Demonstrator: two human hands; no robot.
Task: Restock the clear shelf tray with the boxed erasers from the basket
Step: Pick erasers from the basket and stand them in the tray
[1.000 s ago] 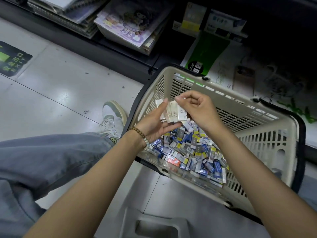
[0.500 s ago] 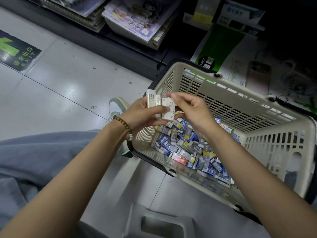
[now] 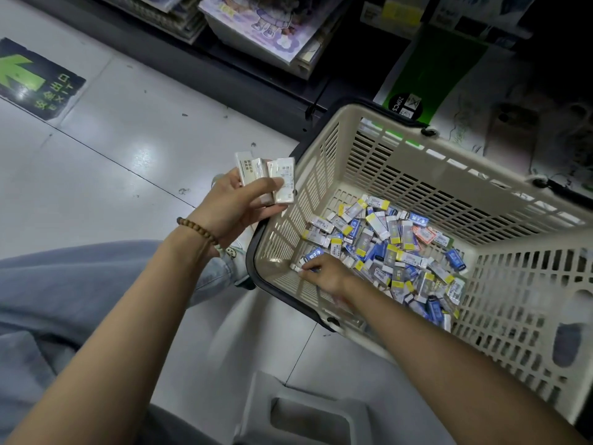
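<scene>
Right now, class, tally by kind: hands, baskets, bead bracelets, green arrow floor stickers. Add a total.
Hands: 2 (left hand grips boxed erasers; right hand pinches a white box)
Basket: 1
Bead bracelet: 1
Green arrow floor sticker: 1
Total: 5

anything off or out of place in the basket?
Mostly no. One red-orange box sits alone among the blue, yellow and white boxed erasers heaped loose in the basket. None seen spilled outside it.
</scene>
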